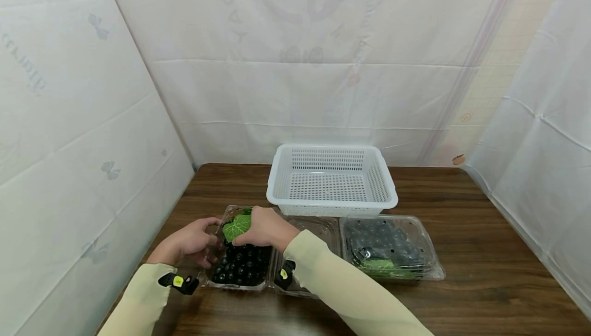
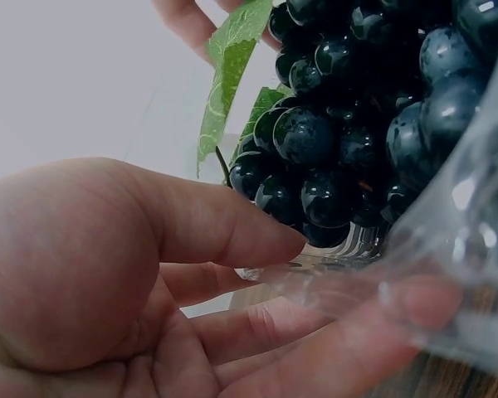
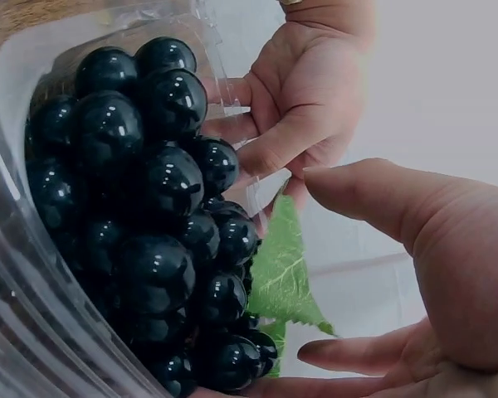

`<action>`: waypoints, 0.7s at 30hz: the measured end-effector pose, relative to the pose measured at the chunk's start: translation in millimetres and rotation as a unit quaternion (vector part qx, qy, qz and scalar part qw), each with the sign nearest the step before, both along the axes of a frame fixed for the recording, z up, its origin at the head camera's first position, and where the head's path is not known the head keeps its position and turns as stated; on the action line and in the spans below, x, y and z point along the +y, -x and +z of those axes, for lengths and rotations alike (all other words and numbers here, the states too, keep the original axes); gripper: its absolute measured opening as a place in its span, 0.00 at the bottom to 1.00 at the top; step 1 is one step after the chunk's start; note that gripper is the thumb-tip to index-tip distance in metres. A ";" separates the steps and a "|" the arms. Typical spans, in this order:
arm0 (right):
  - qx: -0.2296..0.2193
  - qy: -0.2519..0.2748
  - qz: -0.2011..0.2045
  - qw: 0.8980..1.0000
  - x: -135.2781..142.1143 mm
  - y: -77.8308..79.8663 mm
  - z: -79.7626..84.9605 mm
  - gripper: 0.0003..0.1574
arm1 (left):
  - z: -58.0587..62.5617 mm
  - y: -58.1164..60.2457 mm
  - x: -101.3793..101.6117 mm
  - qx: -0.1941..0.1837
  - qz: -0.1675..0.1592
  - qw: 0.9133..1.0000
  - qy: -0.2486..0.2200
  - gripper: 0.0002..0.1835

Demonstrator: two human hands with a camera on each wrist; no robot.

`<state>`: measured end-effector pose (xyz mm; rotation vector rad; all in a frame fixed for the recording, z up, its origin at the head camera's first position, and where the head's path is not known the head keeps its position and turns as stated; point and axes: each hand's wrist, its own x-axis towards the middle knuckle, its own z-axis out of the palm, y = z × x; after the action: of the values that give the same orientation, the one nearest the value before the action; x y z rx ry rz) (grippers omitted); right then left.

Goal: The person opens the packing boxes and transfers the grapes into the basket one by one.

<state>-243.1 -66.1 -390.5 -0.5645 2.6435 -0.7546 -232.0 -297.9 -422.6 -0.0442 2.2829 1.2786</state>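
A clear plastic container point(image 1: 244, 287) at the left of the table holds a bunch of dark grapes point(image 1: 240, 264). Green leaves point(image 1: 236, 227) lie at the bunch's far end. My left hand point(image 1: 196, 243) holds the container's left wall, its thumb point(image 2: 224, 228) along the inner side by the grapes and its fingers outside the plastic. Over the far end of the bunch is my right hand point(image 1: 265, 228), thumb and forefinger spread around the leaf; in the right wrist view another finger reaches to the lowest grapes point(image 3: 232, 361).
Beside it on the right lies another clear container point(image 1: 318, 228), partly hidden by the right forearm. Further right, a lidded clear container point(image 1: 392, 246) holds dark grapes and leaves. A white perforated basket point(image 1: 332, 205) stands behind them, before the white sheet point(image 1: 323, 95).
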 end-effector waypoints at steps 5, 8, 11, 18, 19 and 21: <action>-0.015 0.003 0.001 1.000 -3.6 2.1 -3.2 0.51 | -0.3 0.3 -0.1 0.003 -0.006 1.000 0.000 0.28; -0.024 -0.001 -0.003 1.000 -6.6 2.9 -5.1 0.58 | 0.6 0.4 -0.2 0.003 -0.007 1.000 0.000 0.28; -0.029 -0.016 -0.011 0.999 -10.9 3.6 -9.0 0.64 | 0.8 0.3 0.3 -0.001 -0.007 1.000 -0.002 0.29; -0.041 -0.032 -0.031 0.998 -18.4 3.9 -17.1 0.69 | -0.3 1.0 1.0 -0.004 -0.006 1.000 -0.005 0.30; -0.042 -0.032 -0.031 0.998 -19.0 3.2 -17.5 0.69 | -0.5 1.1 0.7 -0.004 -0.006 1.000 -0.006 0.30; -0.040 -0.036 -0.028 0.998 -21.1 2.2 -18.0 0.69 | -0.7 1.4 -0.2 -0.004 -0.008 1.000 -0.006 0.30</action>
<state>-245.3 -87.1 -408.5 -0.4337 2.6112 -0.6805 -233.5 -298.1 -423.2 -0.0276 2.2651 1.2810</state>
